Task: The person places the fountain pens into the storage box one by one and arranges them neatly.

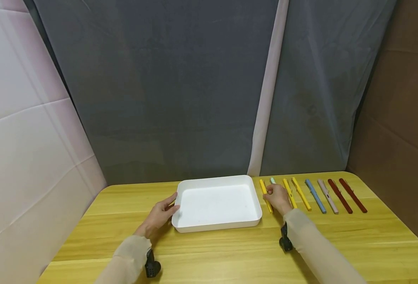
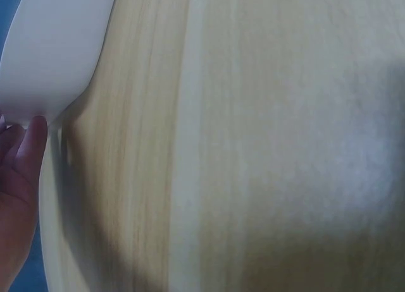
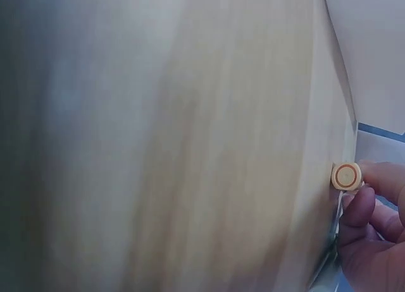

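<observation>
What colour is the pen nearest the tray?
Yellow; that pen shows best in the head view.

the wood-grain table (image 1: 209, 252) carries a white tray (image 1: 217, 203) and, beside it, coloured pens (image 1: 301, 194) in a row.

A pale green pen (image 1: 273, 180) was mostly hidden by the right hand (image 1: 279, 198) (only one end showed).
The left wrist view's edges cut off much of the white tray (image 2: 54, 45) and left hand (image 2: 18, 197).
</observation>
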{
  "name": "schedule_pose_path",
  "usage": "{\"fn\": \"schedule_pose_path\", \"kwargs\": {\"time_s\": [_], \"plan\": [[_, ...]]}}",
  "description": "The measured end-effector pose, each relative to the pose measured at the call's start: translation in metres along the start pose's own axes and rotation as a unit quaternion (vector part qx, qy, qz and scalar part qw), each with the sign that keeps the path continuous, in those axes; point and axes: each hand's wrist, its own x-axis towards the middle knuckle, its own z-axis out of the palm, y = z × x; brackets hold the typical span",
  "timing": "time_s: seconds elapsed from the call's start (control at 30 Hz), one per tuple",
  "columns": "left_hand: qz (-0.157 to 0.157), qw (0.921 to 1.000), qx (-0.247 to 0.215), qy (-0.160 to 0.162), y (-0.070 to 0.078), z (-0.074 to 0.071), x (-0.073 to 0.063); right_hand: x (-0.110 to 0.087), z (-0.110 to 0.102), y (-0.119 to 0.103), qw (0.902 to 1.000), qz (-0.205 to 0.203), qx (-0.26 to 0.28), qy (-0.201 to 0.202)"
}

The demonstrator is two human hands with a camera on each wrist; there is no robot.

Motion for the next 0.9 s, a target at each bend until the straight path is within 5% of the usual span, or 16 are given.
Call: {"fn": "schedule_pose_path", "kwargs": {"time_s": [0.9], "plan": [[0.007, 1.0000, 0.004, -0.002, 0.0008, -0.0011, -0.0018, -0.0018, 0.0003, -0.0012, 0.9998, 0.018, -0.004, 0.011]]}}
